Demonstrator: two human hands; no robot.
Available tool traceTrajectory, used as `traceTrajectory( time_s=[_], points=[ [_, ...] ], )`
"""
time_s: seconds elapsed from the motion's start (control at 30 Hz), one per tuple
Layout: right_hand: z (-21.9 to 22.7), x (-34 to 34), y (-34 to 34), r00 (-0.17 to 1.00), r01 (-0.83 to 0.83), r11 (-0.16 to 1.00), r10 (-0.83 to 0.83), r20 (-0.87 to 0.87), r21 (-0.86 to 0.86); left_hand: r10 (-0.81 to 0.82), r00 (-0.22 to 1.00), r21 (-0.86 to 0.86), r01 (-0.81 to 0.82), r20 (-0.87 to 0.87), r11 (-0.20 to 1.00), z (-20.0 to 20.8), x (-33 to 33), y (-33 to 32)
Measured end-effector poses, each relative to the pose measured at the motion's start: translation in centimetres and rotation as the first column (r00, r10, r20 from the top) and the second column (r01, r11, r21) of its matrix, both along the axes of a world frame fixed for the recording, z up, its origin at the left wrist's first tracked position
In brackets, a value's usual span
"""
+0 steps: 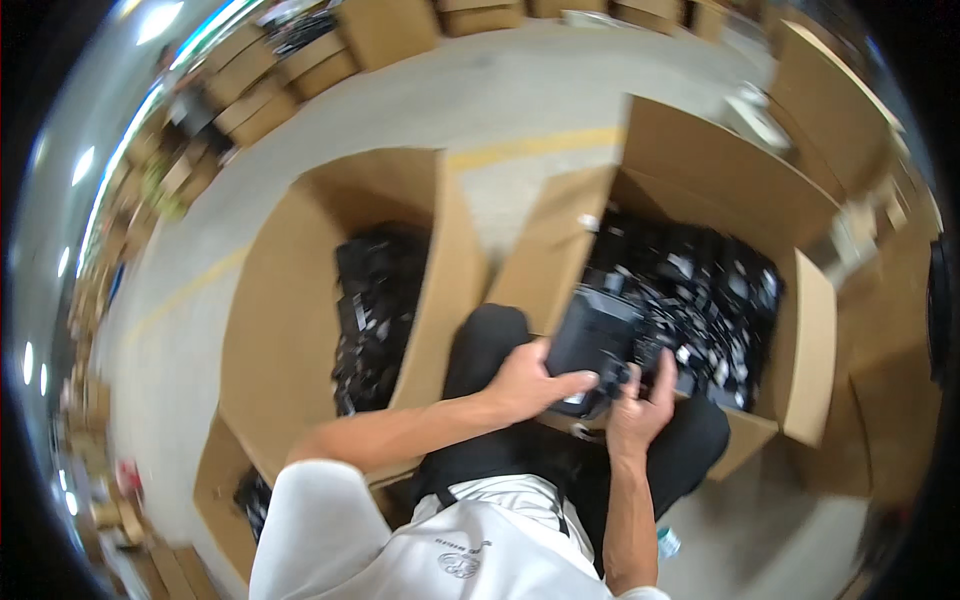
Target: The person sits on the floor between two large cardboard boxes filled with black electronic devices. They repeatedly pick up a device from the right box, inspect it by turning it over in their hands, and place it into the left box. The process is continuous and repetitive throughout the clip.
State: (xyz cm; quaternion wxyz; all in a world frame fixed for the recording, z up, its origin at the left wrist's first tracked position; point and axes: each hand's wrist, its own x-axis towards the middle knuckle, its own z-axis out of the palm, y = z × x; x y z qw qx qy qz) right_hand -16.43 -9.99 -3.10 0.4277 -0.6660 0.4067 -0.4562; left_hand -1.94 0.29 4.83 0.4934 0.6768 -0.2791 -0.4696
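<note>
A boxy black plastic device, its exact kind unclear, lies across my lap at the near side of the right carton. My left hand grips its near left edge, thumb on top and the other fingers mostly hidden beneath. At its near right corner, my right hand has thumb and fingers curled round a small dark part that blurs into the device. Beyond it, many glossy black items, seemingly wrapped in clear plastic, fill the open right carton.
Another open carton at left holds similar black items. A further carton stands at lower left. Tall cardboard rises at far right. Stacked boxes line the far side beyond the yellow floor line.
</note>
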Motion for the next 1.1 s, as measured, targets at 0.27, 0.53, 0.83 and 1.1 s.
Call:
traceTrajectory(
  time_s=[0.27,0.53,0.83,1.1],
  points=[
    [-0.1,-2.4,-5.5,0.838,-0.047,0.916,-0.181,0.515,0.398,0.512,0.442,-0.057,-0.714,0.736,0.698,11.4,8.8,16.1],
    [-0.4,-0.1,-4.9,0.788,-0.227,0.768,-0.216,0.576,0.599,0.692,-0.719,-0.707,-0.455,-0.067,-0.541,5.1,10.8,56.7],
    [-1.9,-0.2,-5.2,0.864,-0.251,0.761,-0.101,0.493,0.598,-0.296,-0.015,-0.209,-0.741,0.955,-0.638,-6.1,3.4,68.0],
    [-2.6,0.4,-3.7,0.905,-0.307,0.709,0.011,0.425,0.635,0.282,0.524,0.217,-0.699,0.803,0.681,-1.6,25.4,39.0]
  ],
)
